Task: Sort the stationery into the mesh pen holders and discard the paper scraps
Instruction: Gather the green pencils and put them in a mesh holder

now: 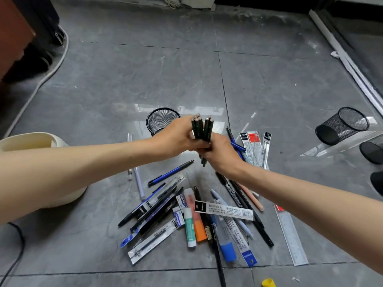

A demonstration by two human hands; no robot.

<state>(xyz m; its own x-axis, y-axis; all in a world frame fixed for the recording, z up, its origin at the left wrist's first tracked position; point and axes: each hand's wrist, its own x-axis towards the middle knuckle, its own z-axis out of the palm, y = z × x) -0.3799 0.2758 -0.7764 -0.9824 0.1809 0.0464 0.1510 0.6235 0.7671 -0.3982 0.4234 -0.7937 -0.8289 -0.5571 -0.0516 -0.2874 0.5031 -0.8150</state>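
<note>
Both hands meet over the floor around a bundle of dark green pencils (202, 128), held upright with blunt ends up. My left hand (176, 139) grips the bundle from the left, my right hand (219, 154) from below and the right. Just behind the left hand stands a black mesh pen holder (160, 119). Another mesh holder (343, 125) lies tilted at the right, with two more (373, 150) at the right edge. Below the hands lies a pile of stationery: a blue pen (170, 172), a glue stick (190, 227), a black marker (232, 193), packaged refills (256, 149).
A cream bin (27, 141) sits at the left, partly behind my left forearm. A clear ruler (290, 235) lies at the right of the pile. A yellow object (268, 283) shows at the bottom edge. A black cable (16, 249) runs at the lower left. Grey floor tiles stretch beyond.
</note>
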